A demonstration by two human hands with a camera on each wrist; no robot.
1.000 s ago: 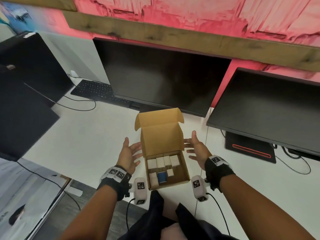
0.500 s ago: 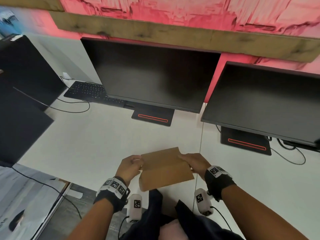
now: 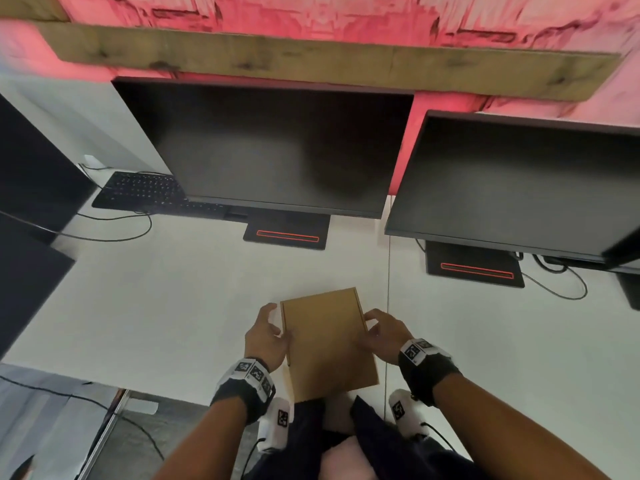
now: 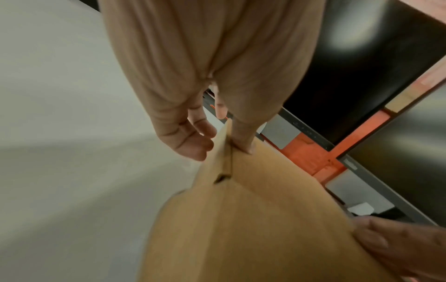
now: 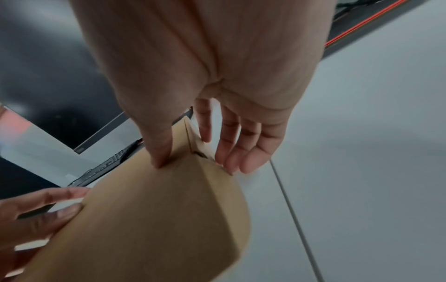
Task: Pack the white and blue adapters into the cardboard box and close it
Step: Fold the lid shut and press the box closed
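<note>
Cardboard, plain brown, fills the space between both hands: the cardboard box [image 3: 327, 344] lies on the white desk [image 3: 173, 306] near its front edge, lid down flat over the top. The left hand [image 3: 265, 336] grips the box's left side, thumb on the lid and fingers curled round the side wall. The right hand [image 3: 384, 332] does the same on the right side, thumb pressing the lid's edge, fingers bent down along the wall.

With the lid shut, none of the views shows the inside, so the adapters cannot be seen and their place cannot be told.

From the head view the box reads as a closed rectangle, its long sides held. The left wrist view adds what that one hides: the left thumb [image 4: 243, 137] sits right at the seam where the lid meets the side, next to a small slot [image 4: 220, 178] in the cardboard, and the fingers [image 4: 193, 141] rest against the wall below. The right wrist view shows the right thumb [image 5: 160, 150] pushing into the lid near a similar slot, with three fingers [image 5: 241, 152] spread loosely beside the wall.

Behind the box stand two dark monitors [image 3: 277, 147] and a black keyboard [image 3: 142, 190].
</note>
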